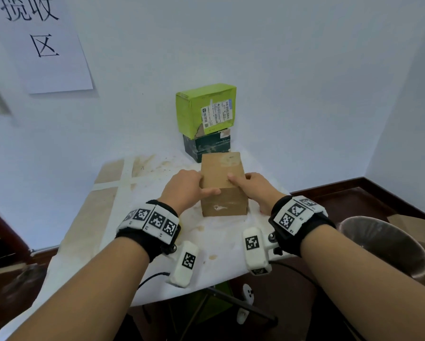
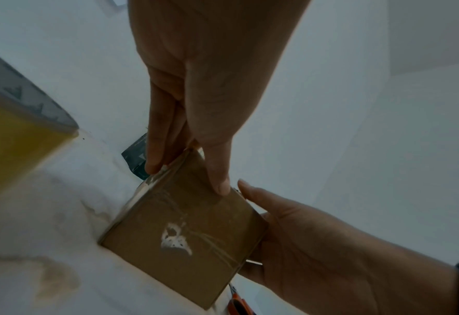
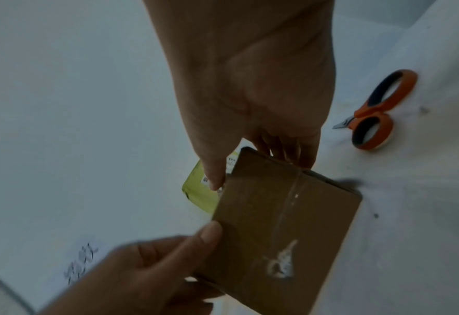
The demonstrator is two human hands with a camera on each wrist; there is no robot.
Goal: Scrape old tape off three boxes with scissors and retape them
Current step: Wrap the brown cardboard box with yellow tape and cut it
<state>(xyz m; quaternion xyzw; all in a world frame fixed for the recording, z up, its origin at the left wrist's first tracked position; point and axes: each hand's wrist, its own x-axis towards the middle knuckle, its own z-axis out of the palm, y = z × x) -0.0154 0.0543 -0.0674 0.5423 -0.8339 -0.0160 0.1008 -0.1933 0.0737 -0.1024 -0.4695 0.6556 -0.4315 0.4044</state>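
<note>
The brown box is standing on the white-covered table, in front of the green box stacked on the dark box; the left hand and right hand are gripping its opposite sides, thumbs lying across the near face; the scissors are lying unheld just right of the box.

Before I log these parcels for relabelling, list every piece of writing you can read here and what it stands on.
"揽收区": white paper sign on the wall.
Shipping label on the green box: print and barcode too small to read.
Dark box beneath it: markings blurred.
Brown box held by both hands: no text.
</note>
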